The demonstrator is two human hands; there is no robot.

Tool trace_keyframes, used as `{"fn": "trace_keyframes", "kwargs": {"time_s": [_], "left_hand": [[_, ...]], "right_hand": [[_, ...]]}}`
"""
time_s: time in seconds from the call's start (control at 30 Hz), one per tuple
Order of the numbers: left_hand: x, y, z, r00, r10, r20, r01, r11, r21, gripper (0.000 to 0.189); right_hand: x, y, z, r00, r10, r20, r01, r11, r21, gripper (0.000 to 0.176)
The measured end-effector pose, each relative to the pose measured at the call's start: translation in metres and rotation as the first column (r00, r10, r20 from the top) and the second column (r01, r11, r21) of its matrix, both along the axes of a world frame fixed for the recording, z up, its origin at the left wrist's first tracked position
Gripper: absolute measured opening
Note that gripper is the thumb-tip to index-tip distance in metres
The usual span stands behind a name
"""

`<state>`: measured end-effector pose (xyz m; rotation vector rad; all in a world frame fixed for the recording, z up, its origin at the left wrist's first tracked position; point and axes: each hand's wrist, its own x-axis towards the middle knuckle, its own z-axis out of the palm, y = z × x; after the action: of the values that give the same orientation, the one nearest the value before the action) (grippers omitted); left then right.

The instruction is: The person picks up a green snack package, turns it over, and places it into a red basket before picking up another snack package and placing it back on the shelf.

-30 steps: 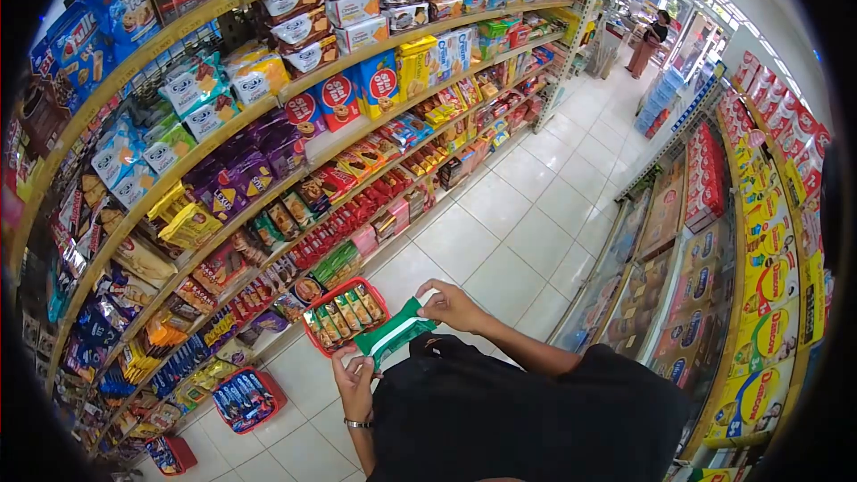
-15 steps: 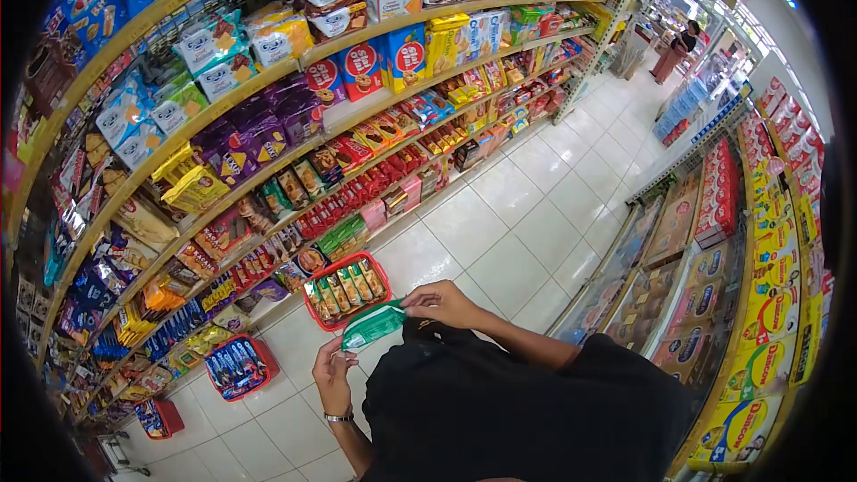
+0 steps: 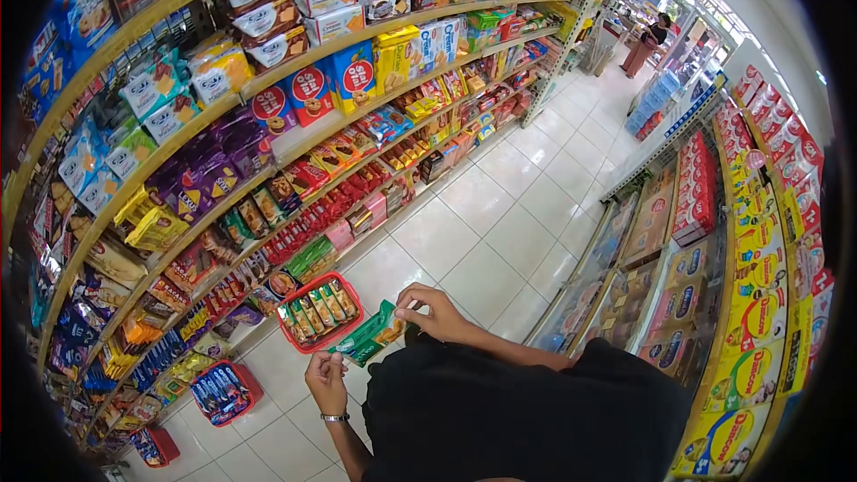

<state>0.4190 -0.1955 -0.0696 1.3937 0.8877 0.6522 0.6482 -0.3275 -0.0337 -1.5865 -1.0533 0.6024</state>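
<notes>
From my remote seat the black rim of the lens cuts off the stocked snack shelves (image 3: 178, 138) at the left of the frame. The person's black shirt (image 3: 500, 419) fills the bottom centre and hides both forearms. I cannot read the print on the flat green plastic snack packet (image 3: 370, 340).

The packet hangs low in the frame, just left of centre, over the white tiled floor (image 3: 482, 232). It sits just right of the red plastic basket (image 3: 291, 333) of green packets. It lies tilted, with its upper end to the right, and shows green with pale and brownish patches.

The right hand (image 3: 435, 311) pinches the upper end between thumb and fingers. The left hand (image 3: 327, 381) seems to be curled around the lower end, though the fingers there are partly covered.

Half a second ago the packet showed a plainer green face, and the basket sat further right in the frame.
</notes>
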Motion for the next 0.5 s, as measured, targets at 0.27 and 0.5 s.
{"fn": "trace_keyframes", "kwargs": {"time_s": [0.27,0.5], "left_hand": [[0.117,-0.039,-0.009,0.992,0.120,-0.041,-0.115,0.987,0.114,0.019],[0.240,-0.099,0.004,0.989,0.150,-0.017,-0.150,0.981,-0.121,0.014]], "right_hand": [[0.115,-0.008,-0.042,0.973,0.030,-0.227,-0.022,0.999,0.037,0.016],[0.261,-0.034,-0.057,0.930,0.192,-0.314,-0.232,0.968,-0.093,0.013]]}}
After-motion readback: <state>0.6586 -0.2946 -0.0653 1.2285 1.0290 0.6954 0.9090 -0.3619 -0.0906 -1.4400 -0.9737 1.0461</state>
